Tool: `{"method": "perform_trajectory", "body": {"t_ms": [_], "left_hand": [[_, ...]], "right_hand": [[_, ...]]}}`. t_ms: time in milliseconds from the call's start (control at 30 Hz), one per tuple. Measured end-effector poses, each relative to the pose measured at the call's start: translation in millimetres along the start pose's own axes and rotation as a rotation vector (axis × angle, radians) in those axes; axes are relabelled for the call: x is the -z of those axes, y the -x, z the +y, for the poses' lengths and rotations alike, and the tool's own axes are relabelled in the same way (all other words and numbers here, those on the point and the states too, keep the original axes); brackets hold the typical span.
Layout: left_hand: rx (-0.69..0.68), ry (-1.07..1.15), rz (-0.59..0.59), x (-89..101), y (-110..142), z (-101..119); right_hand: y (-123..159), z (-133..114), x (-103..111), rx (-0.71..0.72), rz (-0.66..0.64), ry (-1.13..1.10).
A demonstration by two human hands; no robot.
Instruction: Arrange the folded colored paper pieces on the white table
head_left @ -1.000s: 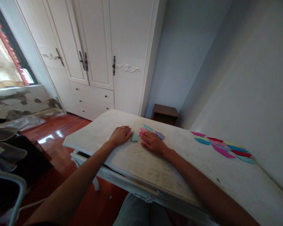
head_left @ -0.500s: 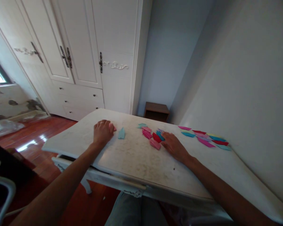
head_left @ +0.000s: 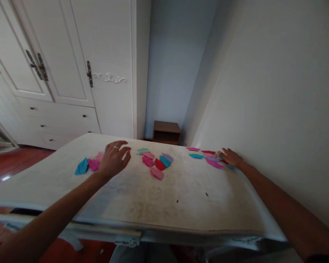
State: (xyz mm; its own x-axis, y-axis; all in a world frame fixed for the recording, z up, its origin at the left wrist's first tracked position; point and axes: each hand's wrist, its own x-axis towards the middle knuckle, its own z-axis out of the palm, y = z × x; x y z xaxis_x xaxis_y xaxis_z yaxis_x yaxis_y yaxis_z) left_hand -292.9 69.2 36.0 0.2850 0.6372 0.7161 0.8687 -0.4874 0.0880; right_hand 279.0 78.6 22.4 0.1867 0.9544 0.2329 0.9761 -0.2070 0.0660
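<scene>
Folded coloured paper pieces lie in three groups on a white table (head_left: pixel 159 204). My left hand (head_left: pixel 113 160), with a ring on one finger, hovers fingers apart just right of a small group: a blue piece (head_left: pixel 81 166) and pink pieces (head_left: pixel 94 163). A middle cluster (head_left: pixel 156 162) of pink, red, blue, teal and purple pieces lies between my hands. My right hand (head_left: pixel 230 157) rests flat with fingers spread on the right end of a row of pieces (head_left: pixel 205 156) along the wall.
A white wardrobe (head_left: pixel 71 73) with drawers stands behind the table. A small brown wooden stand (head_left: pixel 166 132) sits in the corner. A plain wall (head_left: pixel 263 91) runs along the table's right side. Red wooden floor (head_left: pixel 5 164) shows at left.
The view has swung right. My right hand moved from the middle cluster to the row by the wall. My left hand lifted off the pieces on the left.
</scene>
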Motion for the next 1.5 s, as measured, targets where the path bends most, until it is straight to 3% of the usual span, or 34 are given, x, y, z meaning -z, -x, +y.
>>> {"method": "perform_trajectory", "body": {"t_ms": [100,200,300,433,567,767,1000,1233,1500], "left_hand": [[-0.108,0.117,-0.118,-32.3,-49,68],[-0.163,0.253,-0.281,-79.3,-95,138],[-0.135,0.315,-0.534,-130.5,-125,192],[-0.203,0.339,-0.707,-183.4,-140,230],[-0.320,0.350,-0.780,-204.1,-136,240],[-0.378,0.384,-0.714,-196.2,-123,240],[-0.321,0.396,-0.681,-166.8,-100,240],[-0.280,0.439,-0.689,-112.4,-56,236],[-0.515,0.398,-0.684,-42.2,4,202]], "right_hand": [[-5,4,-10,0.006,-0.072,-0.030],[-10,1,-22,0.050,-0.121,-0.057],[-8,-4,-33,0.114,-0.175,-0.074],[4,-12,-41,0.040,-0.206,-0.056],[19,-23,-36,0.029,-0.193,-0.059],[32,-31,-28,0.108,-0.186,-0.085],[55,-44,-27,0.190,-0.134,-0.104],[91,-61,-25,0.261,-0.105,-0.093],[122,-80,-36,0.331,-0.032,-0.133]]}}
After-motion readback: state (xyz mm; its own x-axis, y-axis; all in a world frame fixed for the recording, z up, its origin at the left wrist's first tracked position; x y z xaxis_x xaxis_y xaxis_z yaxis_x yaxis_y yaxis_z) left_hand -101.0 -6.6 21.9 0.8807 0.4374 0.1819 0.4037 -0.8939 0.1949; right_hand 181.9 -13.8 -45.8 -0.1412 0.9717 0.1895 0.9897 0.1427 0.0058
